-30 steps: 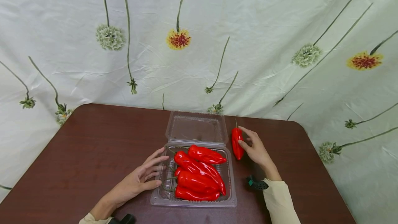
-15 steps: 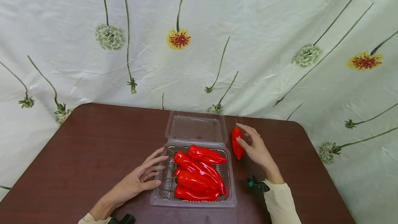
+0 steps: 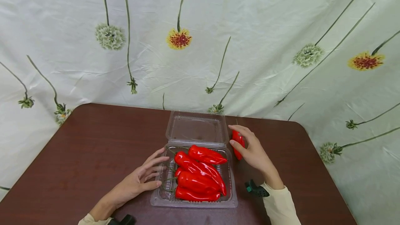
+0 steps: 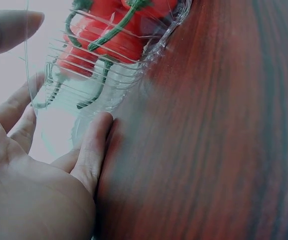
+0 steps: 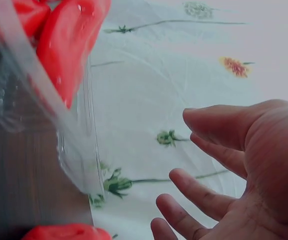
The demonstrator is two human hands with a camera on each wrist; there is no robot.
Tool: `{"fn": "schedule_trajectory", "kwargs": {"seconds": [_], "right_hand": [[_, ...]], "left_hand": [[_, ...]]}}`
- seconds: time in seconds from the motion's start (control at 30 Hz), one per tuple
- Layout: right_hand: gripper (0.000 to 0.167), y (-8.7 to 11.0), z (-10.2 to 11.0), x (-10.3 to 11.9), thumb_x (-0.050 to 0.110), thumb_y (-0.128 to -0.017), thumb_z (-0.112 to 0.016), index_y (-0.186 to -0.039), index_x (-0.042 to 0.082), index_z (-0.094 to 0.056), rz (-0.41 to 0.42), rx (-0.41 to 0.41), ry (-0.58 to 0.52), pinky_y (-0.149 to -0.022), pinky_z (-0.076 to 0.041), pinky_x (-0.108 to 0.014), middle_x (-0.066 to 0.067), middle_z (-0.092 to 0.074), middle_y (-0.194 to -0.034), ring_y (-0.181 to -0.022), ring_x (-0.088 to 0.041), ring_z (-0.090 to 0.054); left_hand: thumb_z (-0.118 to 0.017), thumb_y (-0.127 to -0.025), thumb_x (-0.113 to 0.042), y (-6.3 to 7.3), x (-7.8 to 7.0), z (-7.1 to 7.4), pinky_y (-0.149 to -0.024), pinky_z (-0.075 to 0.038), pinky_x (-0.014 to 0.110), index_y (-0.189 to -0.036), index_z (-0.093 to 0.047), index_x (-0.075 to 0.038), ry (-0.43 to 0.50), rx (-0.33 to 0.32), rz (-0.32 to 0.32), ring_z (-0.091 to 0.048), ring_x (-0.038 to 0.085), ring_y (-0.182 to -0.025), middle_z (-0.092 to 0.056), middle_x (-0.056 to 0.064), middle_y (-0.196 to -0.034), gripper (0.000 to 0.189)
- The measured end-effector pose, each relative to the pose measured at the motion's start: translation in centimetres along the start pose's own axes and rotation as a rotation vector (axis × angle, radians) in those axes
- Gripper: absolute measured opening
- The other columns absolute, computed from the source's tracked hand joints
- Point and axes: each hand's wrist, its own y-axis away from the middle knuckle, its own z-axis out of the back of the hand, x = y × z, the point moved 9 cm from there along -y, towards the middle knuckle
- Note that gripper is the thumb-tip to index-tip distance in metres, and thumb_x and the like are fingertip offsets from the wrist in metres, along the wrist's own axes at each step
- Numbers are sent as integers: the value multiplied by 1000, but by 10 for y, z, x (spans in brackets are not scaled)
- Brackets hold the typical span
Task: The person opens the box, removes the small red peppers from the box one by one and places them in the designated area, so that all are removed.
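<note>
Several glossy red peppers (image 3: 200, 182) with green stems lie in a clear plastic clamshell box (image 3: 232, 190), whose lid (image 3: 197, 127) is folded back. My left hand (image 3: 135, 183) is at the box's left side, its fingers spread along the wall. In the left wrist view, fingertips sit right at the clear side near the stems (image 4: 116, 32). Another red pepper (image 3: 238, 155) lies on the table right of the box. Over it is my right hand (image 3: 255, 152), thumb and fingers apart with nothing between them. In the head view that hand partly hides the pepper.
The dark brown wooden table (image 3: 103, 148) extends to both sides of the box. Behind it hangs a white cloth (image 3: 200, 58) printed with flowers, reaching down to the table's far edge. A dark band (image 3: 257, 188) is on the right wrist.
My right hand has moved left across the loose pepper, toward the box, and covers more of it. The pepper stays where it lay. My left hand and the box have not moved.
</note>
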Motion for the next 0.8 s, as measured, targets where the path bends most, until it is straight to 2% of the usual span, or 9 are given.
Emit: {"fn": "schedule_trajectory", "kwargs": {"seconds": [0.27, 0.5, 0.6, 0.8], "right_hand": [[51, -1, -24, 17, 12, -93, -70, -142, 16, -56, 75, 83, -39, -100, -45, -61, -9, -50, -147, -125, -38, -51], [49, 3, -41, 30, 15, -91, -73, -139, 16, -59, 91, 128, -21, -102, -45, -61, -12, -51, -147, -135, -33, -45], [49, 5, -49, 34, 16, -92, -72, -139, 15, -59, 98, 159, -28, -102, -43, -63, -12, -51, -146, -134, -33, -44], [47, 6, -60, 37, 15, -92, -72, -137, 14, -60, 125, 202, -20, -102, -43, -62, -10, -53, -143, -131, -32, -47]], "left_hand": [[-59, -98, -1, 1, -1, 1, -104, -43, 17, -156, -30, -9, 9, 6, -5, -46, 7, -134, 4, 6, -169, 65], [-60, -98, -3, 1, -1, 0, -104, -42, 16, -157, -31, -10, -7, 8, -4, -46, 10, -136, 4, 4, -169, 66], [-59, -98, -1, 2, -2, -1, -105, -41, 16, -157, -30, -10, -1, 21, -18, -45, 13, -138, 4, 4, -169, 66], [-56, -99, 0, 3, -6, -4, -106, -41, 18, -158, -27, -10, 5, 45, -43, -40, 27, -142, 1, 9, -168, 67]]}}
